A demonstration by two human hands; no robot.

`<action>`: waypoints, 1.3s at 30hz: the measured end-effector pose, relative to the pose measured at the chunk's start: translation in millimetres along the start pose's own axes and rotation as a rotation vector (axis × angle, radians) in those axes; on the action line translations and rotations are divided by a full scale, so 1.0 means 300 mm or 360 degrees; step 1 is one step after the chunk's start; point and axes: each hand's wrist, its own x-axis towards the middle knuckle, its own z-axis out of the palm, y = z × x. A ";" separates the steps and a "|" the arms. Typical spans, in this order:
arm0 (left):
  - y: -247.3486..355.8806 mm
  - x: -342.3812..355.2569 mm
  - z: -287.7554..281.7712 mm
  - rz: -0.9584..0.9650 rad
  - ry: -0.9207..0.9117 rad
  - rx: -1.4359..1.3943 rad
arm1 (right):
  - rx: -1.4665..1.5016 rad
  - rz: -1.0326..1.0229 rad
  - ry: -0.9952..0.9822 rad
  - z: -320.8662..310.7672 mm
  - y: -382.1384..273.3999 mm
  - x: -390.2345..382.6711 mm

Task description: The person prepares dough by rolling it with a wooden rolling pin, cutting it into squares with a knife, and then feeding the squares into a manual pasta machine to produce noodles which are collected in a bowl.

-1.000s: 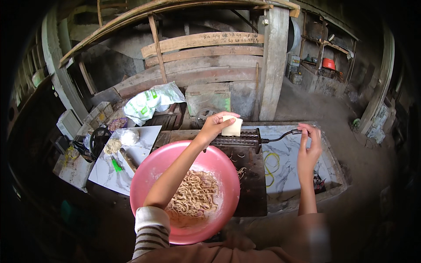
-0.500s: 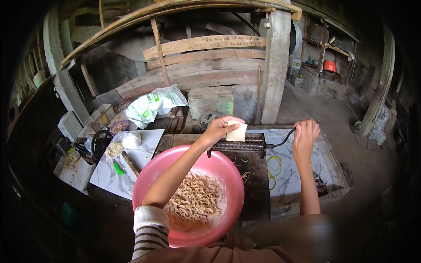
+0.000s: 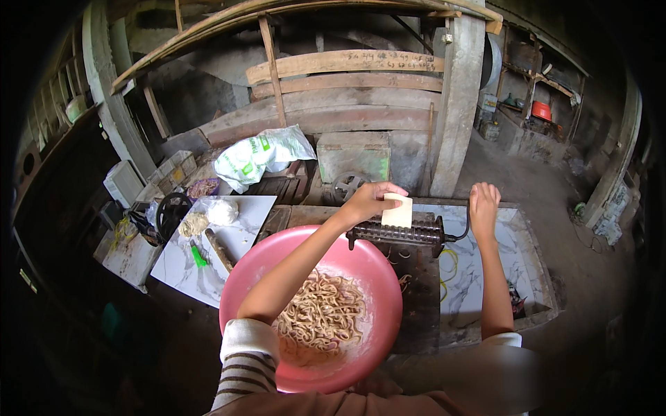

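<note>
My left hand (image 3: 374, 204) pinches a small, pale, flat sheet of dough (image 3: 397, 212) between thumb and fingers. The sheet stands upright, its lower edge at the ridged rollers of a dark metal dough-cutting machine (image 3: 420, 237). My right hand (image 3: 485, 200) is closed around the end of the machine's bent crank handle (image 3: 467, 225), at its right side; the grip itself is hidden by the fingers. Just in front of me, a large pink basin (image 3: 239, 286) holds a heap of floury dough strips (image 3: 320, 312). My left forearm passes over the basin.
A marbled board (image 3: 175, 262) at left carries a dough lump (image 3: 193, 224), a clear plastic bag (image 3: 222, 211), a green-handled tool (image 3: 198, 257) and a rolling pin (image 3: 218, 251). Behind lies a white sack (image 3: 263, 158). Yellow cord (image 3: 449, 272) lies on the right marbled surface.
My right hand has swung the crank to a steeper angle, moving nearer the machine. The left hand keeps the dough sheet at the rollers. The whole view has shifted slightly.
</note>
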 end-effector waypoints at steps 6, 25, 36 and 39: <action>0.031 -0.126 0.094 0.0646 0.0918 0.0171 | 0.0092 0.0218 -0.0229 0.114 0.037 -0.173; -0.164 -0.127 0.480 -0.0407 0.1309 -0.2618 | -0.0268 0.0508 -0.0385 -0.114 -0.141 -0.521; -0.217 -0.064 0.465 -0.0078 0.1319 -0.2783 | -0.0242 0.0278 -0.0463 -0.456 -0.227 -0.430; -0.218 -0.057 0.463 -0.0053 0.1376 -0.2738 | -0.0177 0.0181 -0.0393 -0.513 -0.226 -0.347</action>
